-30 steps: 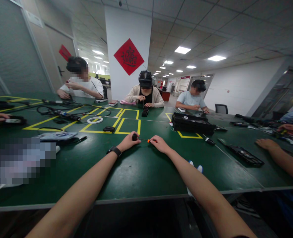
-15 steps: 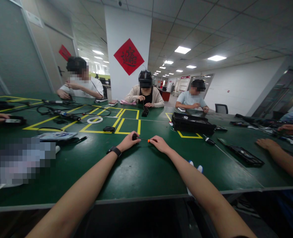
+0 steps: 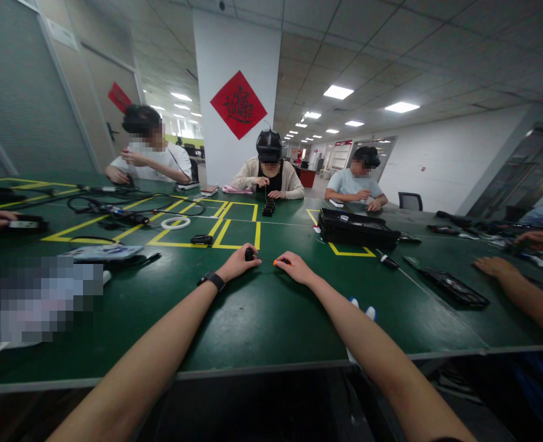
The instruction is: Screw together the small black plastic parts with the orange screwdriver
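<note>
Above the green table [image 3: 271, 325], my right hand [image 3: 294, 267] pinches the orange part [image 3: 275, 263] of what looks like a thin screwdriver. Its slim metal shaft [image 3: 266, 261] runs leftward to my left hand [image 3: 238, 263], which is closed around a small black piece [image 3: 250, 253]. What kind of piece it is cannot be made out, nor whether the shaft tip sits in it. A dark watch [image 3: 213, 280] is on my left wrist. Most of the orange part is hidden by my right fingers.
A black case [image 3: 358, 228] lies ahead to the right, with an opened black device [image 3: 450, 287] nearer. Ahead left are a black object [image 3: 202, 240], a white ring [image 3: 176, 223] and cables [image 3: 115, 209]. Co-workers sit opposite; another person's arm [image 3: 524, 294] rests at the right.
Both my hands keep nearly the same place and grip. Slightly less of the orange part shows beside my right fingers. The co-worker at the far right has shifted their hands a little.
</note>
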The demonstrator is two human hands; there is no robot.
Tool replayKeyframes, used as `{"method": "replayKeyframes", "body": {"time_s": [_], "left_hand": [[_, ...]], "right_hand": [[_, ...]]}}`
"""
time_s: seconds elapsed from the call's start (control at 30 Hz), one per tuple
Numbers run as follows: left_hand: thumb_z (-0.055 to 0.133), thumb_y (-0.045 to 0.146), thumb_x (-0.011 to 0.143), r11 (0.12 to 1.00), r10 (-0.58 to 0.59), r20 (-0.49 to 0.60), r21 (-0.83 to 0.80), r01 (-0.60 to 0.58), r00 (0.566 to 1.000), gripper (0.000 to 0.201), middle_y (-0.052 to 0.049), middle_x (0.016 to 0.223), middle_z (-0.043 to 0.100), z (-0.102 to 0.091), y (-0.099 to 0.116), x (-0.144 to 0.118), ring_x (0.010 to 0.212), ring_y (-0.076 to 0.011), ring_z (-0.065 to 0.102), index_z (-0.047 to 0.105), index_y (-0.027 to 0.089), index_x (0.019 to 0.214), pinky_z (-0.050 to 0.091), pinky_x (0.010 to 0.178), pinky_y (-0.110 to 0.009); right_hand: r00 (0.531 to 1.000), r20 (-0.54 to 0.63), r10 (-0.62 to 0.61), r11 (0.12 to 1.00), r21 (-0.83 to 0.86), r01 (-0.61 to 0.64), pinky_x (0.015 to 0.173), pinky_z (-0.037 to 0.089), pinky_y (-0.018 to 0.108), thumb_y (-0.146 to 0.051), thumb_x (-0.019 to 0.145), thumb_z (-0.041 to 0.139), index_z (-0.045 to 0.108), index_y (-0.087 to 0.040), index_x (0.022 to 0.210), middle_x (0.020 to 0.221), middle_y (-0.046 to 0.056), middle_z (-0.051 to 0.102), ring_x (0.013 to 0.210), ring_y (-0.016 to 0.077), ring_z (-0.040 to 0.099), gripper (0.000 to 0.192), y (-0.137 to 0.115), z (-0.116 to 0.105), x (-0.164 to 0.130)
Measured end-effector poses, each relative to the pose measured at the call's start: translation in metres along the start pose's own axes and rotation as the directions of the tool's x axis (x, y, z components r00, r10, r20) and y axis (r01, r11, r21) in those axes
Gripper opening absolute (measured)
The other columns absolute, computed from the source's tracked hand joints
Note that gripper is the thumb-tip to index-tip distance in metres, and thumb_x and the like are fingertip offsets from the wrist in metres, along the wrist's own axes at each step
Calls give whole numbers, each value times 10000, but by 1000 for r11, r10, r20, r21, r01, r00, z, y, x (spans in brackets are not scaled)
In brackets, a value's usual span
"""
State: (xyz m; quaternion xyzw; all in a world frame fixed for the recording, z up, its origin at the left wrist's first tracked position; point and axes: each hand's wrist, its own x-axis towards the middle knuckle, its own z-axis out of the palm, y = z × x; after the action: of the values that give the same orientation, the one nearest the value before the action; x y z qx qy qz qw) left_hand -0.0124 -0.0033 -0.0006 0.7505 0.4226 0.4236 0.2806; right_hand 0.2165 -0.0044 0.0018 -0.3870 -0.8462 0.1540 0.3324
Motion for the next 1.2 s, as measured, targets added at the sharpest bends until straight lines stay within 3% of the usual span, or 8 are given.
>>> {"method": "replayKeyframes", "body": {"time_s": [0.13,0.33,0.5,0.7,0.9,1.07,1.2], "left_hand": [[659,374,637,1000,-5,1,-8,5,1000,351,9,766,590,0,-1,0,731,-155,575,505,193,896,451,740,-315],[666,377,628,1000,-9,-4,-11,9,1000,361,10,769,596,0,-1,0,721,-147,575,508,192,895,454,738,-310],[668,387,626,1000,-4,-4,-3,4,1000,362,7,776,596,0,-1,0,723,-148,577,512,191,887,455,736,-310],[659,378,635,1000,-4,-5,-3,4,1000,353,13,758,593,1,-4,1,713,-147,576,511,192,895,455,722,-308],[664,378,631,1000,17,-6,-7,-17,1000,355,8,774,597,1,-5,2,723,-148,582,511,191,891,454,730,-308],[661,385,634,1000,18,2,-10,-18,1000,362,7,777,599,0,-4,1,720,-146,581,510,190,898,453,732,-307],[663,389,633,1000,13,1,-5,-13,1000,364,3,782,599,1,-4,1,724,-149,582,511,190,897,452,731,-309]], "right_hand": [[1000,9,-5,1000,7,5,766,387,279,-254,851,452,633,-162,753,817,36,575,788,138,516,226,1,-1,1],[1000,-14,15,1000,19,-15,737,397,277,-244,789,524,593,-165,833,855,25,570,781,138,514,114,2,0,-1],[999,-25,30,998,51,-29,718,405,275,-267,730,597,555,-171,893,862,12,572,775,139,521,194,1,0,-2],[1000,-14,19,1000,14,-18,766,393,282,-264,834,472,616,-157,809,838,37,576,798,137,517,181,2,0,1],[999,-35,-1,1000,-11,1,742,392,279,-237,771,551,597,-166,808,851,28,569,790,144,508,93,3,1,0],[999,-41,4,1000,-12,-4,715,392,276,-247,702,623,570,-170,871,851,15,571,785,150,509,193,2,1,-2],[1000,-18,-9,1000,-24,9,769,382,295,-303,784,549,606,-172,868,872,34,587,831,158,509,166,2,1,0]]}}
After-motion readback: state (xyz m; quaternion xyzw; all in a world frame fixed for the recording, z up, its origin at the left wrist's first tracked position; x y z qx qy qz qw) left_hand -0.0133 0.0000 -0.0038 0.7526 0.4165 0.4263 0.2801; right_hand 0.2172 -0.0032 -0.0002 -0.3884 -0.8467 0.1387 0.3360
